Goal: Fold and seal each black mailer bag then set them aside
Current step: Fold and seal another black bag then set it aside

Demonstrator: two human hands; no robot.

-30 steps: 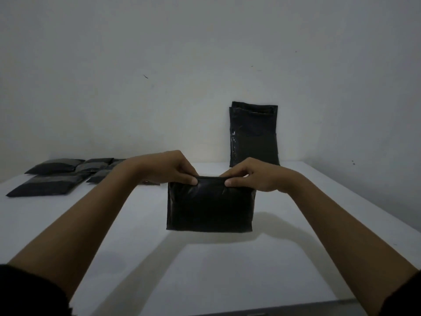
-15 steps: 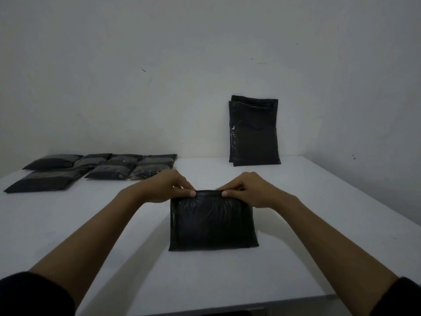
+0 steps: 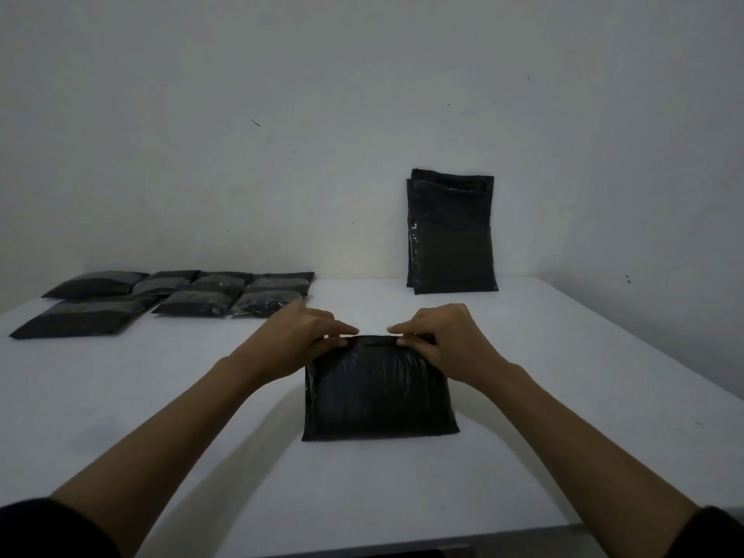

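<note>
White flat tabletop [image 3: 161,416]; upright stack of black plastic mailer bags [image 3: 451,235] against wall; flat sealed black bags [image 3: 173,296] far left; folded black plastic mailer bag [image 3: 378,392] lying centre, top edge pinched by left hand [image 3: 300,340] and right hand [image 3: 447,340].

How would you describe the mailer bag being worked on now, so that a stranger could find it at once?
Start at the white table and look at its near middle. There a black mailer bag lies flat, with the left hand and right hand at its far edge. Unlike the finished bags at the far left and the stack leaning against the wall, it lies alone.
</note>
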